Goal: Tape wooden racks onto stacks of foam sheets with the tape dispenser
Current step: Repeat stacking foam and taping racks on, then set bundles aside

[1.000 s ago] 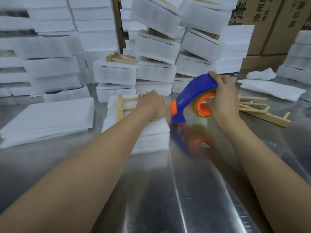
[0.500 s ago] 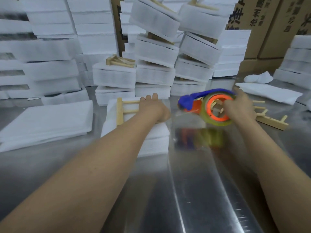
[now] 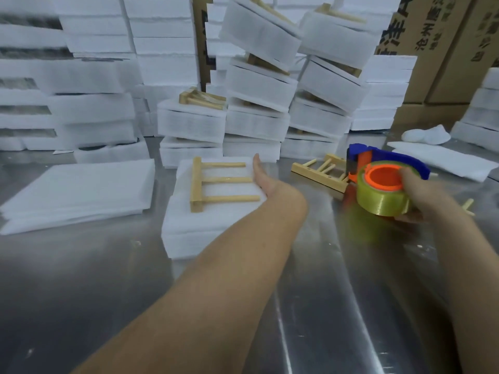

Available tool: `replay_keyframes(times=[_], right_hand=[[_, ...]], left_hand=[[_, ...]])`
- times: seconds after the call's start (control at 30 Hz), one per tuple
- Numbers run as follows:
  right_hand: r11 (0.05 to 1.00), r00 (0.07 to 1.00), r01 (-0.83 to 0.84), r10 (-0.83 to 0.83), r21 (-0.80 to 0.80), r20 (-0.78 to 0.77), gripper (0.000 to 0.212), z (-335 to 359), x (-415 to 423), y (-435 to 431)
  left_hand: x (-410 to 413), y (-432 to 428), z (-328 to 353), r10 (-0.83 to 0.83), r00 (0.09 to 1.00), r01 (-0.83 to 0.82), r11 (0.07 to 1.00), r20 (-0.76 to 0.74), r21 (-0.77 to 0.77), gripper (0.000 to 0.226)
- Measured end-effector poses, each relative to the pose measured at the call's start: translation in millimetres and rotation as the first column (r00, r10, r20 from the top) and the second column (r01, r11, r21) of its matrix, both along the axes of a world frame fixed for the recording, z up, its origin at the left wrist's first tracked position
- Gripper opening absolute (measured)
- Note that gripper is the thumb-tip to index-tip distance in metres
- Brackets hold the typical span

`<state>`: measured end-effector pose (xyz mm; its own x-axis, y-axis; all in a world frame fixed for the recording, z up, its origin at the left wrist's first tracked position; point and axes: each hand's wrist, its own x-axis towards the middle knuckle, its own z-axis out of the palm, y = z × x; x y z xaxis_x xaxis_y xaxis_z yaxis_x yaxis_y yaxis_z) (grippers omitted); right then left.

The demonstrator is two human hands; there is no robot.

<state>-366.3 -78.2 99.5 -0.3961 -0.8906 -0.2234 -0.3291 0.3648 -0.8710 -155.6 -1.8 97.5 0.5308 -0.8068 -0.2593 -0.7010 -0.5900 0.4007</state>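
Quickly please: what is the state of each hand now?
Left hand: at the edge of the foam stack, fingers hidden, cannot tell.
Right hand: holding the tape dispenser.

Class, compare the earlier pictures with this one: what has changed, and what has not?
The right hand swung the tape dispenser rightward, away from the foam stack, and still grips it. The left hand slid off the wooden rack to the stack's right edge. Rack and stack stayed put.
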Motion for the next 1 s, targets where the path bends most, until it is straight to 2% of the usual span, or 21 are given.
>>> replay_keyframes(times=[0.03,0.07,0.1,0.13,0.17,0.2,0.23,0.27,0.3,0.33,0.37,0.4,0.43,0.5,0.6,0.67,0.83,0.87,0.93,0.97,1.0], right_hand=[[1.000,0.988,0.012,-0.013,-0.008,-0.156,0.080,-2.0,1.6,0.3],[0.997,0.947,0.039,-0.058,-0.065,-0.314,0.079,-2.6,3.0,2.6],[0.977,0.895,0.065,-0.147,-0.203,-0.420,0.077,-0.6,5.8,7.9],[0.917,0.863,0.052,-0.241,-0.396,-0.444,0.074,2.6,11.3,15.6],[0.809,0.866,0.011,-0.301,-0.588,-0.398,0.068,7.1,19.3,24.9],[0.704,0.893,-0.035,-0.297,-0.709,-0.339,0.062,10.3,29.5,34.3],[0.653,0.936,-0.079,-0.212,-0.754,-0.282,0.055,13.3,43.1,42.5],[0.654,0.980,-0.109,-0.056,-0.748,-0.191,0.048,15.4,60.8,50.2],[0.707,0.988,-0.134,0.148,-0.694,-0.041,0.041,12.3,83.4,57.1],[0.767,0.921,-0.205,0.361,-0.607,0.145,0.038,7.9,109.4,65.7],[0.804,0.810,-0.303,0.501,-0.512,0.307,0.040,3.4,135.7,75.4],[0.805,0.704,-0.395,0.575,-0.443,0.417,0.044,-1.0,159.5,83.9],[0.784,0.623,-0.475,0.620,-0.399,0.477,0.049,-5.8,178.8,89.7],[0.727,0.541,-0.590,0.678,-0.351,0.497,0.052,-13.4,204.2,93.3],[0.718,0.519,-0.612,0.680,-0.330,0.518,0.043,-16.6,214.4,87.8],[0.732,0.500,-0.594,0.661,-0.334,0.560,0.035,-20.1,212.9,85.6],[0.758,0.365,-0.494,0.625,-0.426,0.690,0.038,-25.8,205.5,86.4],[0.761,0.372,-0.462,0.632,-0.455,0.680,0.036,-22.4,203.8,88.8],[0.748,0.411,-0.428,0.661,-0.507,0.628,0.051,-19.4,199.2,87.9],[0.740,0.405,-0.451,0.668,-0.499,0.624,0.059,-21.8,196.7,86.1],[0.732,0.383,-0.490,0.669,-0.473,0.637,0.063,-23.5,194.8,86.6]], left_hand=[[-1.5,3.0,6.8,-0.025,0.993,0.020,0.999,-0.112,-0.043,0.067],[3.0,4.8,19.6,-0.086,0.989,0.078,0.995,-0.117,-0.068,0.068],[11.0,1.0,26.1,-0.084,0.988,0.069,0.991,-0.130,-0.114,0.064],[21.1,-0.9,33.7,-0.198,0.963,0.170,0.973,-0.182,-0.156,0.056],[38.0,-0.1,45.0,-0.271,0.914,0.213,0.954,-0.302,-0.210,0.047],[59.4,3.1,58.3,-0.390,0.838,0.278,0.907,-0.382,-0.316,0.040],[83.8,9.1,70.4,-0.481,0.800,0.295,0.836,-0.358,-0.462,0.033],[108.1,20.1,78.5,-0.452,0.829,0.173,0.767,-0.329,-0.619,0.027],[132.9,33.0,77.8,-0.361,0.875,-0.001,0.665,-0.322,-0.747,0.024],[154.2,44.8,70.3,-0.264,0.900,-0.154,0.550,-0.346,-0.821,0.024],[171.0,58.6,55.7,-0.206,0.879,-0.299,0.464,-0.429,-0.834,0.025],[181.7,71.4,36.5,-0.199,0.824,-0.402,0.455,-0.530,-0.795,0.027],[185.5,82.5,14.6,-0.239,0.760,-0.440,0.496,-0.605,-0.749,0.028],[178.5,98.8,-19.5,-0.310,0.652,-0.399,0.636,-0.692,-0.660,0.031],[170.2,103.5,-26.5,-0.368,0.564,-0.381,0.678,-0.740,-0.628,0.032],[175.7,99.6,-26.6,-0.404,0.583,-0.345,0.662,-0.705,-0.665,0.033],[172.7,100.5,-24.7,-0.554,0.539,-0.294,0.583,-0.635,-0.757,0.067],[170.7,101.0,-21.4,-0.581,0.489,-0.297,0.591,-0.651,-0.750,0.072],[167.5,102.2,-19.5,-0.616,0.334,-0.309,0.644,-0.714,-0.700,0.078],[165.2,103.9,-20.3,-0.627,0.289,-0.312,0.652,-0.723,-0.691,0.075],[162.5,106.0,-21.2,-0.642,0.295,-0.313,0.635,-0.708,-0.706,0.070]])
